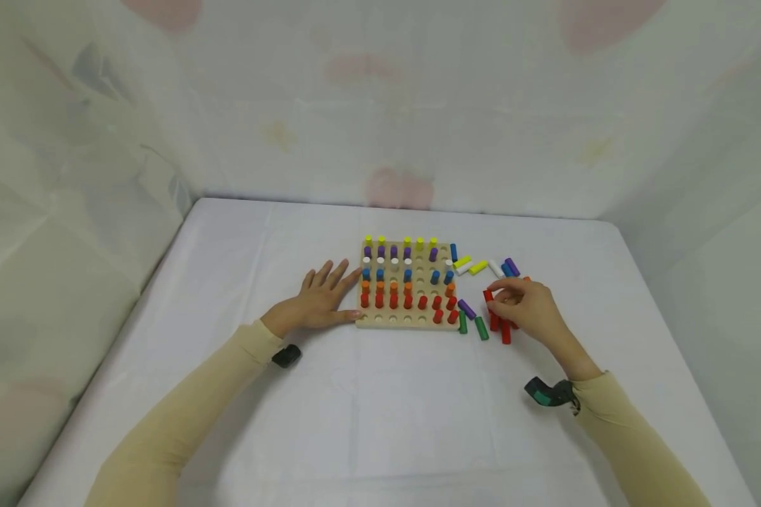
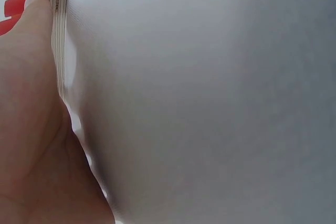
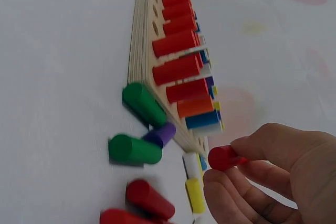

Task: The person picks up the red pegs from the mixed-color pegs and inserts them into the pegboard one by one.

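A wooden pegboard (image 1: 412,326) lies on the table with rows of coloured pegs upright in its holes. My left hand (image 1: 317,299) is spread flat at the board's left side, fingers straight. In the left wrist view its thumb (image 2: 37,11) touches the board's edge beside red pegs. Right of the board, my right hand (image 1: 531,306) pinches a red peg (image 3: 223,158) between thumb and fingers, above other loose red pegs (image 1: 506,332). The hand partly hides that pile. In the front row, two red pegs (image 1: 445,317) stand at the right end, with bare holes to their left.
Two green pegs (image 1: 481,328) and a purple peg (image 1: 466,309) lie by the board's right edge. Loose yellow (image 1: 478,267), white (image 1: 495,268) and blue pegs (image 1: 453,251) lie farther back. White cloth (image 1: 355,408) covers the table; patterned curtains (image 1: 380,105) surround it.
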Available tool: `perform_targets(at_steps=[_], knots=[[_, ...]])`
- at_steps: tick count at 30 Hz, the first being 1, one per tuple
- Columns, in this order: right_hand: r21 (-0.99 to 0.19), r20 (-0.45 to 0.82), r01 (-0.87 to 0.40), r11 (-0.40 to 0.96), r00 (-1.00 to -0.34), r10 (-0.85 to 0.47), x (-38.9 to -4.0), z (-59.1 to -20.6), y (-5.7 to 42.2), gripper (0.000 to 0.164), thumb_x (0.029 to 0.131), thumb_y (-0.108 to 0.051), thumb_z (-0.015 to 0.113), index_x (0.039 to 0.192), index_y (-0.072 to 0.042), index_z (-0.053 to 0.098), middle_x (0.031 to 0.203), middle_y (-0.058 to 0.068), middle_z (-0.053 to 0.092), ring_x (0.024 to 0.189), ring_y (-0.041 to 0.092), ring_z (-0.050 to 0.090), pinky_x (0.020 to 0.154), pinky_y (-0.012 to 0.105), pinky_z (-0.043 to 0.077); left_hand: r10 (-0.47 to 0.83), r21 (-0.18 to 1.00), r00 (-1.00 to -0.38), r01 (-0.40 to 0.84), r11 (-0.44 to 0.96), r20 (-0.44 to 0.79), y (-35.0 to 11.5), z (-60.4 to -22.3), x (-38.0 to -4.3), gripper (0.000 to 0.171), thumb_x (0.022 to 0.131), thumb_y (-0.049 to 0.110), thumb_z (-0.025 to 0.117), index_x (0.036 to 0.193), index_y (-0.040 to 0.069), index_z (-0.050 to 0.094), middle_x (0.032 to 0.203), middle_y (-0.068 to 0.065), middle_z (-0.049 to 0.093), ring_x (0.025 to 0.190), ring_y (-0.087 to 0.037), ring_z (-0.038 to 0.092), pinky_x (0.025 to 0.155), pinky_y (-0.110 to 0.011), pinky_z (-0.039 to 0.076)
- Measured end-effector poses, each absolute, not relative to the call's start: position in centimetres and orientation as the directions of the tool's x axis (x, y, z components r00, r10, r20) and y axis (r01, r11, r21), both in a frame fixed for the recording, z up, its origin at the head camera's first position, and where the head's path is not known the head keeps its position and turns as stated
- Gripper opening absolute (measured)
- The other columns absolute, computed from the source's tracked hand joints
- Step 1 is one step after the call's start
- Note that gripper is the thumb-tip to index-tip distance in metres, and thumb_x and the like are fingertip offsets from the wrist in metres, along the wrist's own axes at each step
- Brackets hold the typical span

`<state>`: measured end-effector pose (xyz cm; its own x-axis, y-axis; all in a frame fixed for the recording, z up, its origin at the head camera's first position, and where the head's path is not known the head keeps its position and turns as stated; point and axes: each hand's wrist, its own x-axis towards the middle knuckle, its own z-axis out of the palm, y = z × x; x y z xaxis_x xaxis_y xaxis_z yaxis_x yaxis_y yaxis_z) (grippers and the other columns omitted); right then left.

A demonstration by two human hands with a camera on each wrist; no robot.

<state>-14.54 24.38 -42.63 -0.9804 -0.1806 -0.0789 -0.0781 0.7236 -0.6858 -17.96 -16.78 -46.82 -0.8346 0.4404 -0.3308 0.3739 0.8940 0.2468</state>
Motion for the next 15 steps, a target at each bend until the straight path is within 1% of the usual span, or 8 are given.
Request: perform_targets(at_steps=[6,15], knots=[[-0.714,-0.047,-0.096,0.693,-0.982,-0.185,-14.6,-42.9,22.7,0.029,0.089,-0.018,0.074,0.115,-0.007,0.066,0.097,0.014,0.073,0.079,0.018,0.066,0.064,0.017,0.054,0.444,0.249,-0.835,0.378,0.892,-0.324,-16.9,-47.0,-17.9,0.093,0.093,0.069,0.046,0.16,0.029,-0.004,0.168,-0.012,-0.012,0.154,-0.043,-0.012,0.12,-0.068,-0.002],[-0.773,0.006,-0.134,0.62,-0.979,-0.204,-14.5,-43.2,20.6,0.029,0.087,-0.019,0.077,0.113,-0.009,0.068,0.094,0.012,0.072,0.082,0.02,0.065,0.065,0.016,0.053,0.45,0.248,-0.835,0.385,0.889,-0.317,-17.0,-47.0,-17.9,0.093,0.094,0.068,0.047,0.16,0.028,-0.004,0.168,-0.012,-0.011,0.154,-0.044,-0.011,0.12,-0.068,-0.001]])
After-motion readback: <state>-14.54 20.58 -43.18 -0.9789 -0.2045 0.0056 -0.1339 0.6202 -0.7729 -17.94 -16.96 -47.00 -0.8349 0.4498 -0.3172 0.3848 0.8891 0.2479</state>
